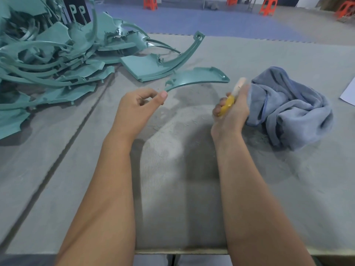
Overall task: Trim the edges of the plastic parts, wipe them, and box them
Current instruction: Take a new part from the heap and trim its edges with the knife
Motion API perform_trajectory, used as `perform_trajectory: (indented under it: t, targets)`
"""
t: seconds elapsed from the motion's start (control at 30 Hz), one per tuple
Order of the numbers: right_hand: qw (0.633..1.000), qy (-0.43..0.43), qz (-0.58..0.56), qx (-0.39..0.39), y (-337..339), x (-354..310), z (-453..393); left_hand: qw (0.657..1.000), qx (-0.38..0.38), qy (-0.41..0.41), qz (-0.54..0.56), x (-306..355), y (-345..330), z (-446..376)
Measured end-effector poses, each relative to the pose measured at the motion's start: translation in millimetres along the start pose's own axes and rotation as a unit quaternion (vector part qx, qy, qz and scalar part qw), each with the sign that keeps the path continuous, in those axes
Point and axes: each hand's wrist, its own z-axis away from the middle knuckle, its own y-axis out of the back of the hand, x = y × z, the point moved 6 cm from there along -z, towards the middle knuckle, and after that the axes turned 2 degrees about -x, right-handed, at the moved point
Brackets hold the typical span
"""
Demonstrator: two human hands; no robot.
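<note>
A curved teal plastic part (pixel 199 77) lies on the grey table (pixel 172 169) just beyond my hands. My left hand (pixel 138 110) hovers at its near tip with fingers loosely curled, thumb beside the tip; I cannot tell whether it touches it. My right hand (pixel 231 110) grips a yellow-handled trimming knife (pixel 228 104), whose pale tip points away from me. A crumpled blue-grey cloth (pixel 290 108) lies just right of my right hand.
A big heap of teal plastic parts (pixel 53 54) fills the far left of the table. A flat teal panel (pixel 142 68) and a long curved strip (pixel 186 52) lie beside it. White paper (pixel 348 91) shows at the right edge. Orange stools (pixel 268 5) stand on the floor beyond.
</note>
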Motion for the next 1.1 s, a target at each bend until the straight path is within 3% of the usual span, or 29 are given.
perform_trajectory:
  t: [0.1, 0.3, 0.53, 0.67, 0.77, 0.93, 1.03, 1.1]
  targets:
    - [0.996, -0.033, 0.022, -0.075, -11.5, 2.5, 5.0, 0.999, -0.012, -0.021, -0.029, 2.7, -2.7, 1.2]
    - [0.990, -0.075, 0.001, -0.118, -9.7, -0.1, 8.3, 0.996, 0.021, -0.032, -0.079, 1.0, 0.8, 3.1]
    - [0.977, -0.069, 0.015, -0.202, -21.2, 1.3, 14.7, 0.956, 0.129, -0.107, -0.242, 9.3, 12.5, -2.7]
    - [0.964, -0.055, 0.082, -0.246, -35.9, 10.3, 26.6, 0.938, 0.233, 0.022, -0.257, -1.7, 11.1, -2.8]
    - [0.955, -0.063, 0.127, -0.260, -44.7, 24.2, 40.5, 0.955, 0.207, 0.096, -0.190, -9.9, -5.1, -4.0]
    - [0.950, -0.040, 0.154, -0.268, -52.0, 35.6, 51.5, 0.977, 0.153, 0.107, -0.102, -10.1, -24.3, -6.5]
    - [0.963, -0.036, 0.113, -0.243, -49.0, 37.7, 46.2, 0.987, 0.061, 0.127, -0.075, -12.1, -45.5, -5.9]
    - [0.971, -0.047, 0.092, -0.217, -44.4, 39.1, 40.3, 0.994, -0.001, 0.093, -0.063, -3.3, -58.5, -3.9]
